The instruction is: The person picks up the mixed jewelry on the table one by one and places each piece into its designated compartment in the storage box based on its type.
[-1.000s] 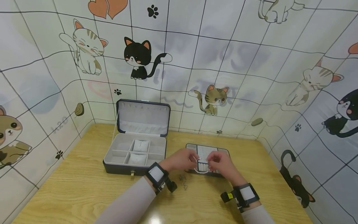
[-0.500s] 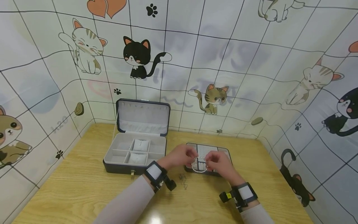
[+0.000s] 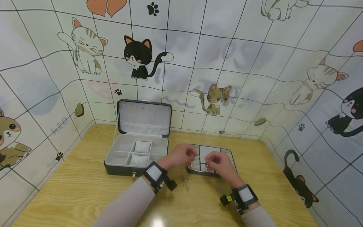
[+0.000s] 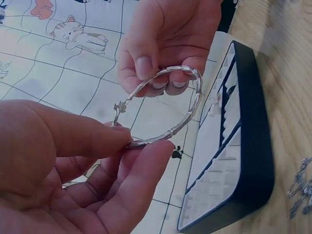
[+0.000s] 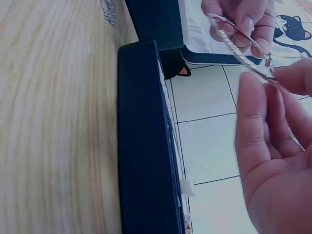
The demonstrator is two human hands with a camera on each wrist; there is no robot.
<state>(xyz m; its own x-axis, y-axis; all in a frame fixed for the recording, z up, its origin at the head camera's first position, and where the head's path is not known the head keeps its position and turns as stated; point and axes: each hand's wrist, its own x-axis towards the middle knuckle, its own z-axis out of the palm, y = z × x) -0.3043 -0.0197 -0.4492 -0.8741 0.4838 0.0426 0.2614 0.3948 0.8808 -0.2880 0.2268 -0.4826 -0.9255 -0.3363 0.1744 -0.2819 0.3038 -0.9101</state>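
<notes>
A silver bangle (image 3: 199, 170) with a bamboo-like jointed band is held up between both hands, over the front of a shallow jewellery tray (image 3: 210, 151). My left hand (image 3: 181, 156) pinches one side of it with thumb and fingertips. On the opposite side, my right hand (image 3: 222, 164) pinches the band between thumb and fingers. A small flower-like ornament (image 4: 120, 107) shows on the bangle close to the left fingertips in the left wrist view. The tray is partly hidden behind the hands.
An open dark jewellery box (image 3: 120, 170) with pale compartments and two small cushions stands left of the tray, its lid (image 3: 144, 119) raised. A thin silver chain (image 3: 185, 183) lies on the wooden table (image 3: 195, 208) in front of the tray. A cat-print cloth (image 3: 181, 47) hangs behind.
Both hands have shifted slightly left with the bangle. Its ring now shows more fully between the fingers. The box, tray and chain have stayed put.
</notes>
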